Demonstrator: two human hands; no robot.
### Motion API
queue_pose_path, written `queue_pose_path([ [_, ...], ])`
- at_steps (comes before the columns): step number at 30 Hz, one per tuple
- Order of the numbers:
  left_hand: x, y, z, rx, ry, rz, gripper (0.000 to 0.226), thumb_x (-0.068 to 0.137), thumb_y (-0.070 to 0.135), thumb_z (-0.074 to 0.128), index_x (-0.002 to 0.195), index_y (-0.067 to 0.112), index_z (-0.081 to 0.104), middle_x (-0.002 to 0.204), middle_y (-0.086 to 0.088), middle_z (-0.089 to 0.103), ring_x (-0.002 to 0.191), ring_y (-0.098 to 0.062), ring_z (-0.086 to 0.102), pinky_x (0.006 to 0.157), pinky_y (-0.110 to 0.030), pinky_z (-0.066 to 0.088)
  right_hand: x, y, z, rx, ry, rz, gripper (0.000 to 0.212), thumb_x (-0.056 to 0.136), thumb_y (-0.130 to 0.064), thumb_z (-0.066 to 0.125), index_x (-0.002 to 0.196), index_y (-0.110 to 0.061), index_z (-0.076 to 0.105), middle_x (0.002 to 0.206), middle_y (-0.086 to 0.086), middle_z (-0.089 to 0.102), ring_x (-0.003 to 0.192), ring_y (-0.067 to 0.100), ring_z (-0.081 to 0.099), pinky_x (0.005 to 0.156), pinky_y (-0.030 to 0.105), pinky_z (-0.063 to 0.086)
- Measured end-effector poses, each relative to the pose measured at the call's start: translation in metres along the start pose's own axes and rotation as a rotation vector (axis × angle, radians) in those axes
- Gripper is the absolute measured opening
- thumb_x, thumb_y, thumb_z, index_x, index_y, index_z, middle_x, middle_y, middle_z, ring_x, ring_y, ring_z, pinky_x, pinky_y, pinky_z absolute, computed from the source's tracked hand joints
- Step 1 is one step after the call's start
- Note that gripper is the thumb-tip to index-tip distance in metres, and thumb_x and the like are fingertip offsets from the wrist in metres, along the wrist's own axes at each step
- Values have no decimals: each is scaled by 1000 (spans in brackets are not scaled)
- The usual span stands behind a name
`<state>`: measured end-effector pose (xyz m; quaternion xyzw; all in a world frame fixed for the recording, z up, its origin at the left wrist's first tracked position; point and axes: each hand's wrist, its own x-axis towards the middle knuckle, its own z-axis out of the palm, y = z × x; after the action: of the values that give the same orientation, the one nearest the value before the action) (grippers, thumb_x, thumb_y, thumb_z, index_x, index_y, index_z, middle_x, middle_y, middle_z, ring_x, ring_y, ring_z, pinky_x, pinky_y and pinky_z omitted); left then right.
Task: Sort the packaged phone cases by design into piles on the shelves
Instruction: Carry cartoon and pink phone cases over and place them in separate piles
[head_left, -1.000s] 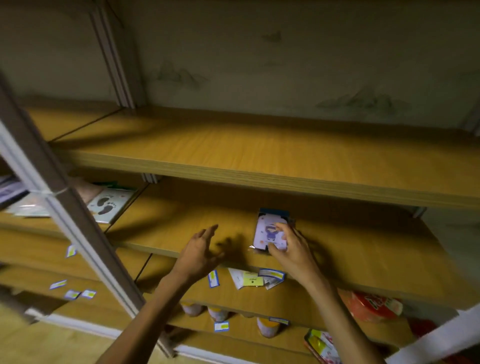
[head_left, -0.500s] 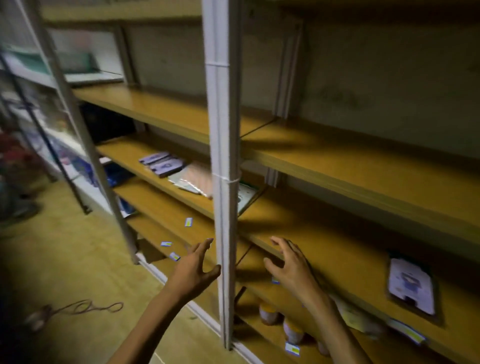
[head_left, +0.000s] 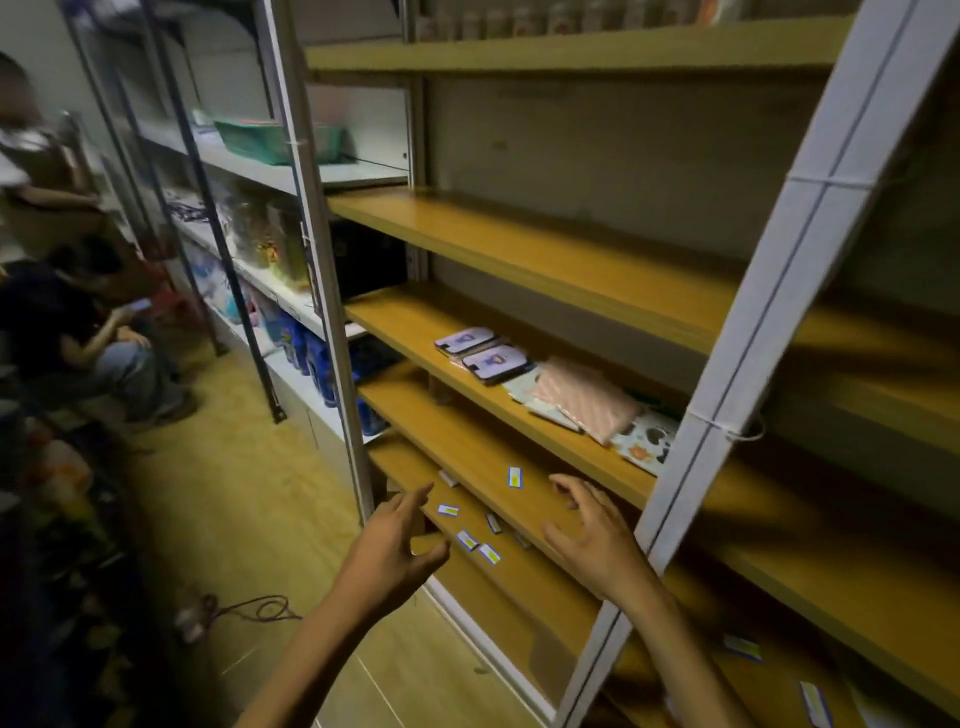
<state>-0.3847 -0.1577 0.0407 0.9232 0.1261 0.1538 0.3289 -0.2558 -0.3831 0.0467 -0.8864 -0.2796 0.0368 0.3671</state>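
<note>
Packaged phone cases lie on a wooden shelf (head_left: 415, 332) in the left bay. Two purple cases (head_left: 480, 353) with a cartoon figure sit side by side. To their right lies a pink striped pack (head_left: 587, 397) over other packs, then a case with dark footprints (head_left: 647, 441) beside the white upright. My left hand (head_left: 395, 553) hovers open in front of the lower shelf edge. Further right, close to the upright, my right hand (head_left: 595, 532) is also open. Neither hand holds anything.
A white metal upright (head_left: 769, 291) crosses in front on the right; a grey post (head_left: 322, 270) stands left. Small price labels (head_left: 478, 545) dot the lower shelf edges. A cable (head_left: 249, 608) lies on the floor. People (head_left: 78, 332) sit at far left by stocked shelves.
My view has swung left from the right bay to the left one. My right hand let go of the purple case on the right bay's shelf; both hands travelled left, empty.
</note>
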Motion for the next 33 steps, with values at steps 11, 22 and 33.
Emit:
queue_pose_path([
  [11,133,-64,4,-11,-63,56,80,78,54,62,147,31,30,138,5,52,116,-10,53,93,-34,51,119,15,41,71,60,150,52,89,-38,61,135,-37,39,123,-15,39,111,3,42,93,27,45],
  [22,298,-78,26,13,-151,186,77,83,43,67,147,28,28,138,0,51,124,-14,46,96,-29,43,220,48,28,20,277,270,48,87,-34,64,131,-30,46,130,-5,52,116,11,47,93,32,45],
  [33,394,-103,54,44,-204,301,72,78,53,68,135,16,46,128,-8,56,119,-26,46,92,-37,43,231,73,39,-204,519,488,54,87,-38,63,135,-19,47,139,5,49,128,23,42,103,37,37],
])
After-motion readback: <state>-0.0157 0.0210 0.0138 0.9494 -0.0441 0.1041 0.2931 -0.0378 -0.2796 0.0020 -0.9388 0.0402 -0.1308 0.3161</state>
